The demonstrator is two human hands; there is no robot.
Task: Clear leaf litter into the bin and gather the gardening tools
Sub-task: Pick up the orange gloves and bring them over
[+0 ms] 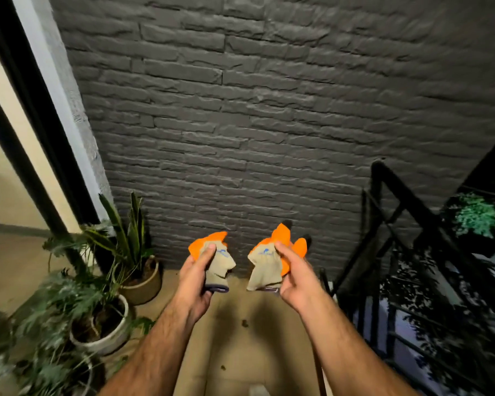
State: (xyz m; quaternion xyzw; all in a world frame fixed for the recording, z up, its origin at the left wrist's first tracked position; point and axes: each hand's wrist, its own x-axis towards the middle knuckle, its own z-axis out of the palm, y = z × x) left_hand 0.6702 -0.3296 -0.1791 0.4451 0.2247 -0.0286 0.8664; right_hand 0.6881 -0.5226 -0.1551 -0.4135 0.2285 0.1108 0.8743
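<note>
A strip of bare tan floor point(257, 352) was left open down the middle, marked only by two small bits of litter point(244, 323). Passage on the left was blocked by potted plants point(97, 318), whose leaves were spread over the floor edge. The right side was closed off by a black railing point(395, 224). Ahead, the way was ended by a dark brick wall point(269, 110). Open air was left above the floor strip.
</note>
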